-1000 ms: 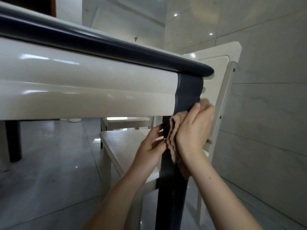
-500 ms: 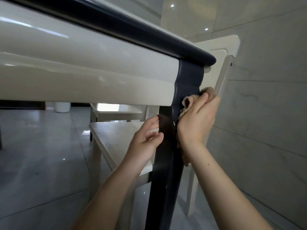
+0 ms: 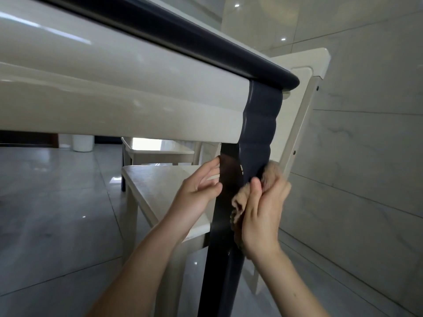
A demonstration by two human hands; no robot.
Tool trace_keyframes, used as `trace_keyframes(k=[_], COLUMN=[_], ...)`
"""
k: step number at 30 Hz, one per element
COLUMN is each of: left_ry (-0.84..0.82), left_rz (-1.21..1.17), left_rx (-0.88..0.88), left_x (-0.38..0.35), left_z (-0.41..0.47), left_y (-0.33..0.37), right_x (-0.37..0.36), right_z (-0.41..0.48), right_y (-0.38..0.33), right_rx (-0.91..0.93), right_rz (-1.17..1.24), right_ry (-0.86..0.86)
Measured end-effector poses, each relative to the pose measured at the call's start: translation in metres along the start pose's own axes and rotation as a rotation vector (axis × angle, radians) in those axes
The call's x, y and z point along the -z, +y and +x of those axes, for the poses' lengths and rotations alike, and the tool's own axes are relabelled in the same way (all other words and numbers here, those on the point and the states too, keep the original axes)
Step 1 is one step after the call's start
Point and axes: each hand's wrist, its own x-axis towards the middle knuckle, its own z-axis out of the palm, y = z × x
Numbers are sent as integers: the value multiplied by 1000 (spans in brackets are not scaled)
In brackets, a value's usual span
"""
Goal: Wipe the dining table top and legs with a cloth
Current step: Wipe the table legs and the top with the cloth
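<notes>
The dining table has a glossy cream apron, a dark rounded top edge and a dark navy corner leg that runs down the middle of the view. My right hand grips a tan cloth and presses it against the right side of the leg, below the wavy upper part. My left hand rests on the left side of the leg with its fingers relaxed and holds nothing. Part of the cloth is hidden behind my right hand.
A cream chair stands tucked under the table right behind the leg, its backrest rising at the right. A grey tiled wall is close on the right. A white bin stands on the glossy floor at the far left.
My right hand has slid the cloth down the leg from the wavy upper part. The view has tilted further and moved closer. My left hand stays beside the leg.
</notes>
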Motion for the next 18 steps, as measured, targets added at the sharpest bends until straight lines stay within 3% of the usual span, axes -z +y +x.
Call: trace_keyframes(k=[3, 7, 13, 18], left_ry=[4, -16, -31, -22], left_rz=[-25, -25, -29, -33], left_rx=[10, 20, 24, 36], left_x=[0, 4, 3, 2], left_z=[0, 2, 1, -1], left_y=[-1, -2, 0, 1], right_x=[-2, -9, -12, -10], right_z=[49, 67, -14, -1], right_y=[-39, -51, 13, -6], right_rx=[145, 235, -26, -112], right_rz=[-105, -51, 86, 40], right_ry=[114, 201, 108, 102])
